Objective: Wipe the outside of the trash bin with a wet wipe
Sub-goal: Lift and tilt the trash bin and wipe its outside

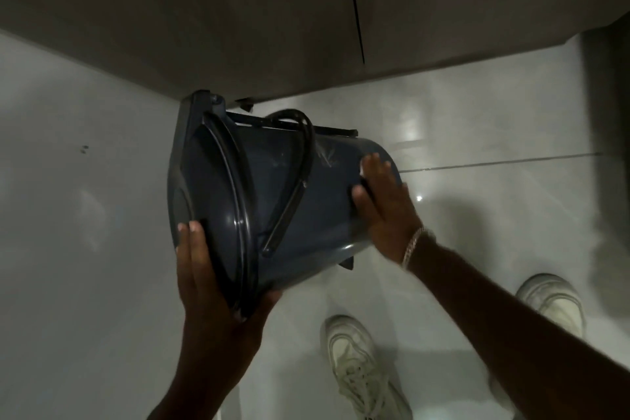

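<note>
One trash bin [279,187] tilts between left grip [211,283] and right grip [385,201].

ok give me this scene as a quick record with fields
bin: trash bin, dark, tipped on its side, lid end to the left
left hand: left hand grips the lid rim
right hand: right hand presses flat on the bin's side near the base
wipe: wet wipe, white edge shows under the fingers
surroundings: pale tiled floor, white shoes

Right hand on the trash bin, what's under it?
A white edge of the wet wipe shows beside the right hand, which presses flat on the trash bin. The rest of the wipe is hidden by the palm.
</note>
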